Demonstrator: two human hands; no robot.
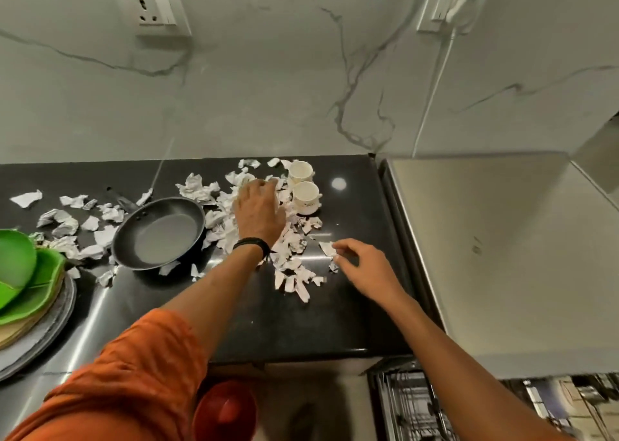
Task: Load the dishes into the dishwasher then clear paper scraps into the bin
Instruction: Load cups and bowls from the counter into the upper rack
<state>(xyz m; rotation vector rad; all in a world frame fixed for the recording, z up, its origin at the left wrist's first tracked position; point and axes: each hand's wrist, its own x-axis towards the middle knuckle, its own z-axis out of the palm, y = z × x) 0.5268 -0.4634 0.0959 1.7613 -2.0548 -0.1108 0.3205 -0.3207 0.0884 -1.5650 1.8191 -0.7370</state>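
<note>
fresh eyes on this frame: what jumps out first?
Torn white paper scraps litter the black counter, thickest at mid-frame. There the left hand rests on the heap and the right hand pinches one scrap beside it. A dark frying pan sits among the scraps on the left, and two white cups stand at the back.

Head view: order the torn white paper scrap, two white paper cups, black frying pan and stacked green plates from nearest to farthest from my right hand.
1. The torn white paper scrap, pinched at the fingertips of the right hand.
2. The two white paper cups, beyond the hand, slightly left.
3. The black frying pan, farther left.
4. The stacked green plates, at the counter's left edge.
</note>
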